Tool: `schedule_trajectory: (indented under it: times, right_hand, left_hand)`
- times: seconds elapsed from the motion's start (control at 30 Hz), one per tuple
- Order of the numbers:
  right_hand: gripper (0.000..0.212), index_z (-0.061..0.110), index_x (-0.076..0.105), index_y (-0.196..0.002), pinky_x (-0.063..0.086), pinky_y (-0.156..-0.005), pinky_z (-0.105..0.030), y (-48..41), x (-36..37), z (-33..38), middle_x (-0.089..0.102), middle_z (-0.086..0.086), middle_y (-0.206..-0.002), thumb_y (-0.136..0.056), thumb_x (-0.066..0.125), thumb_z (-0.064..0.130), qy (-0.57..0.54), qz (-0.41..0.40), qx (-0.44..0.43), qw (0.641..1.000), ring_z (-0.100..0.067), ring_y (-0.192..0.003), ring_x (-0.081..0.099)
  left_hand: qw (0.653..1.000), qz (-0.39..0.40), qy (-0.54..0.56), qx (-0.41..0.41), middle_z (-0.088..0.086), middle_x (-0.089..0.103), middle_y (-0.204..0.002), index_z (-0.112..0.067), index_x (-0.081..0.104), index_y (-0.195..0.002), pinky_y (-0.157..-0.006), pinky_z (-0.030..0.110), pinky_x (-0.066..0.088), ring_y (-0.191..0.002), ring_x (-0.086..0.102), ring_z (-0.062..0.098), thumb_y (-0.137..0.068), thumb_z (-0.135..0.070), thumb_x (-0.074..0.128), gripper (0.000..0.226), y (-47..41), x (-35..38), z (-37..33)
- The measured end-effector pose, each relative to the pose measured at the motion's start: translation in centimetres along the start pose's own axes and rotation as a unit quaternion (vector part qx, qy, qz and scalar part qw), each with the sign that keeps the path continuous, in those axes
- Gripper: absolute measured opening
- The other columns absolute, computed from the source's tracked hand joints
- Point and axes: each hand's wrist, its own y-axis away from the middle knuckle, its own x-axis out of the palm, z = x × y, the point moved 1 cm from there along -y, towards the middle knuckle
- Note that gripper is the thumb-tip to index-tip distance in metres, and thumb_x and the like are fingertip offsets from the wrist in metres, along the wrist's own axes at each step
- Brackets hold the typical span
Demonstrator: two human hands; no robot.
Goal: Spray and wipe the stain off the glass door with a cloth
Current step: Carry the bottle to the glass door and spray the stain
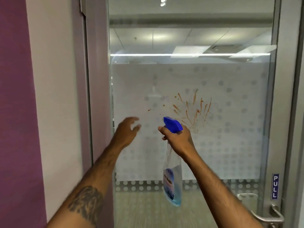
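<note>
Orange-brown stain [192, 109] streaks the glass door [230, 145] mid-pane; the right hand [177, 137] is clamped on a blue-topped spray bottle [172, 175] just below it, the left hand [128, 130] spread, empty.

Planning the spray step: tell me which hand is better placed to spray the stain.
Right. The right hand already grips the spray bottle at its blue trigger head, just below-left of the orange stain. The left hand is open, empty, and farther left.
</note>
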Motion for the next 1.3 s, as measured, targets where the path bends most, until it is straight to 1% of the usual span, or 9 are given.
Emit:
schedule_trajectory:
  times: [0.13, 0.23, 0.37, 0.57, 0.63, 0.77, 0.97, 1.2, 1.3]
  right_hand:
    - [0.018, 0.026, 0.055, -0.079, 0.054, -0.063, -0.031, -0.8, 0.3, 0.4, 0.067, -0.017, -0.083, -0.089, 0.070, 0.029, 0.042, -0.035, -0.031, 0.998, -0.033, -0.074, 0.065]
    - [0.019, 0.025, 0.056, -0.076, 0.048, -0.059, -0.028, -1.8, 0.4, 0.0, 0.060, -0.012, -0.071, -0.088, 0.070, 0.025, 0.064, -0.057, -0.040, 0.996, -0.020, -0.065, 0.055]
    - [0.022, 0.027, 0.054, -0.074, 0.049, -0.059, -0.028, -2.7, 0.1, 0.0, 0.059, -0.009, -0.070, -0.088, 0.069, 0.024, 0.075, -0.085, -0.042, 0.993, -0.019, -0.064, 0.054]
    - [0.028, 0.030, 0.050, -0.071, 0.058, -0.070, -0.039, -3.0, 0.1, 0.6, 0.068, -0.013, -0.079, -0.091, 0.064, 0.043, 0.097, -0.131, -0.060, 0.985, -0.030, -0.072, 0.065]
    - [0.027, 0.027, 0.055, -0.074, 0.056, -0.064, -0.035, -3.4, -0.1, 0.5, 0.067, -0.011, -0.075, -0.092, 0.061, 0.047, 0.111, -0.142, -0.068, 0.981, -0.026, -0.067, 0.063]
    - [0.031, 0.031, 0.049, -0.069, 0.043, -0.055, -0.021, -3.9, -0.6, 0.4, 0.054, 0.002, -0.062, -0.094, 0.058, 0.045, 0.142, -0.158, -0.075, 0.974, -0.013, -0.057, 0.052]
    - [0.040, 0.030, 0.045, -0.060, 0.041, -0.052, -0.022, -4.1, -1.1, 0.4, 0.046, 0.006, -0.051, -0.095, 0.056, 0.045, 0.159, -0.180, -0.081, 0.967, -0.011, -0.049, 0.046]
    - [0.035, 0.030, 0.045, -0.065, 0.056, -0.066, -0.036, -4.5, -1.5, 0.5, 0.067, -0.012, -0.073, -0.093, 0.062, 0.041, 0.129, -0.171, -0.057, 0.975, -0.025, -0.067, 0.064]
    - [0.036, 0.029, 0.045, -0.065, 0.047, -0.056, -0.025, -4.3, -1.5, 0.6, 0.056, -0.002, -0.060, -0.095, 0.058, 0.045, 0.142, -0.176, -0.053, 0.973, -0.015, -0.056, 0.055]
  left_hand:
    - [0.968, -0.114, -0.203, 0.093, 0.008, 0.032, -0.164, -0.013, 0.044, -0.150, -0.121, 0.045, 0.031, -0.151, 0.028, 0.026, -0.106, -0.032, 0.046, 0.048, -4.0, -1.3, 0.4]
    - [0.935, -0.125, -0.304, 0.134, 0.012, 0.013, -0.169, -0.013, 0.028, -0.158, -0.124, 0.052, 0.019, -0.157, 0.013, 0.031, -0.106, -0.040, 0.040, 0.060, -6.4, -0.9, 1.7]
    - [0.904, -0.137, -0.377, 0.147, 0.014, 0.006, -0.170, -0.016, 0.016, -0.162, -0.124, 0.053, 0.011, -0.157, 0.006, 0.032, -0.106, -0.051, 0.023, 0.066, -9.0, 0.4, 3.0]
    - [0.889, -0.175, -0.394, 0.156, 0.012, 0.003, -0.170, -0.018, 0.009, -0.162, -0.125, 0.054, 0.008, -0.157, 0.004, 0.030, -0.105, -0.051, 0.018, 0.067, -10.4, 1.5, 3.9]
    - [0.888, -0.192, -0.387, 0.157, 0.011, 0.003, -0.170, -0.019, 0.008, -0.163, -0.125, 0.053, 0.005, -0.158, 0.002, 0.028, -0.105, -0.050, 0.019, 0.066, -10.7, 1.8, 4.0]
    - [0.881, -0.225, -0.382, 0.164, 0.009, 0.003, -0.171, -0.020, 0.007, -0.163, -0.126, 0.051, 0.003, -0.158, 0.003, 0.027, -0.107, -0.050, 0.016, 0.064, -10.8, 2.3, 4.2]
    - [0.878, -0.244, -0.371, 0.180, 0.010, 0.006, -0.170, -0.020, 0.010, -0.162, -0.126, 0.052, 0.006, -0.158, 0.006, 0.029, -0.106, -0.052, 0.014, 0.065, -10.9, 2.6, 4.3]
    - [0.875, -0.255, -0.372, 0.177, 0.009, 0.006, -0.170, -0.021, 0.009, -0.162, -0.126, 0.051, 0.005, -0.158, 0.005, 0.027, -0.106, -0.051, 0.020, 0.064, -11.1, 2.7, 4.5]
    - [0.872, -0.259, -0.377, 0.175, 0.009, 0.007, -0.170, -0.021, 0.010, -0.162, -0.126, 0.051, 0.005, -0.158, 0.006, 0.028, -0.106, -0.052, 0.018, 0.065, -11.2, 2.7, 4.5]
